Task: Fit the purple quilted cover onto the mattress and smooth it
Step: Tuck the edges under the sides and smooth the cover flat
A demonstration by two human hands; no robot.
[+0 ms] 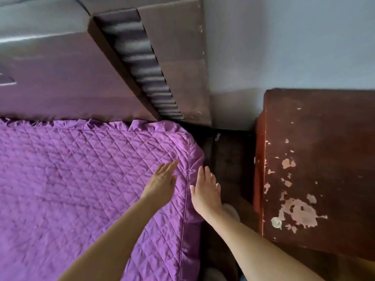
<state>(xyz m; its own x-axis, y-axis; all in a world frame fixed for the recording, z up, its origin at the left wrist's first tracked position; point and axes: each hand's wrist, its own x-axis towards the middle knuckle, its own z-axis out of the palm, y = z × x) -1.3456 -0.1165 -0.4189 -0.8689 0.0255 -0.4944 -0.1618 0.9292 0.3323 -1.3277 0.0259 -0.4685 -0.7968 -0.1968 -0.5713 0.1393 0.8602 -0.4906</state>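
Note:
The purple quilted cover (81,179) lies over the mattress, its piped seam running round the top right corner and its frilled skirt hanging over the side. My left hand (162,182) lies flat on the cover's top just inside the right edge, fingers straight and pointing toward the corner. My right hand (207,191) is flat too, fingers straight, against the cover's skirt on the side of the mattress, just right of the seam. The mattress itself is hidden beneath the cover.
A dark brown headboard (71,78) with a ribbed panel stands behind the bed. A worn reddish-brown bedside cabinet (316,169) with peeling paint stands to the right. A narrow dark floor gap (229,159) separates bed and cabinet. A pale blue wall (294,47) is behind.

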